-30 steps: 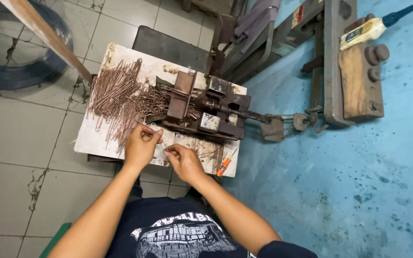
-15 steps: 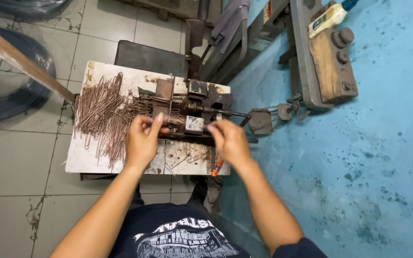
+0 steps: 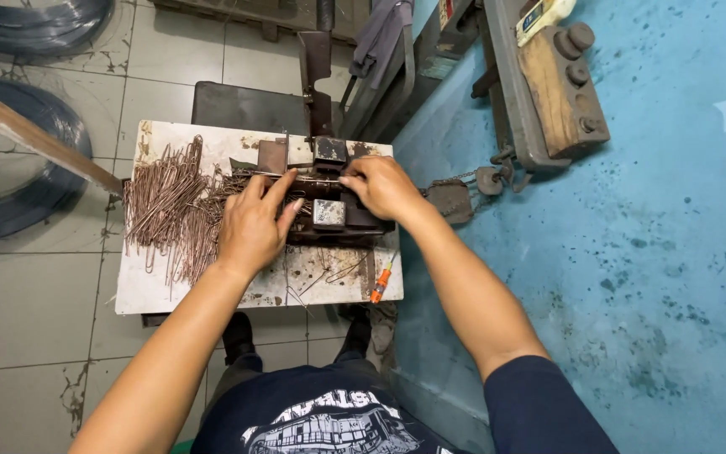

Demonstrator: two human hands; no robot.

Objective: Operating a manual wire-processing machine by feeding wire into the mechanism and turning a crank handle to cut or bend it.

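Nearest, a small orange-handled tool (image 3: 379, 285) lies at the near right edge of the worn white desk (image 3: 212, 290), beside a few loose bent wires. Just beyond, the left hand (image 3: 254, 225) rests palm down on the desk, fingers half spread and reaching right; its fingertips touch a thin copper wire (image 3: 308, 178) laid across the dark metal bending jig (image 3: 329, 210). The right hand (image 3: 382, 187) is curled narrowly over the right end of the same wire on top of the jig, though whether it pinches the wire or merely presses it cannot be told from here. Left of the left hand, a heap of cut copper wires (image 3: 170, 208) spreads over the desk, touching the jig's left side. A wooden bar (image 3: 35, 139) slants in from the far left and meets the desk's left edge. Right of the jig, a chain with a metal weight (image 3: 449, 200) hangs by a blue-painted machine surface (image 3: 632, 252). Farther off, a wooden block with round knobs (image 3: 560, 88) sits on a grey frame, with a yellow and blue labelled object (image 3: 542, 15) beyond it. Coils of dark wire (image 3: 23, 160) lie on the tiled floor at far left.
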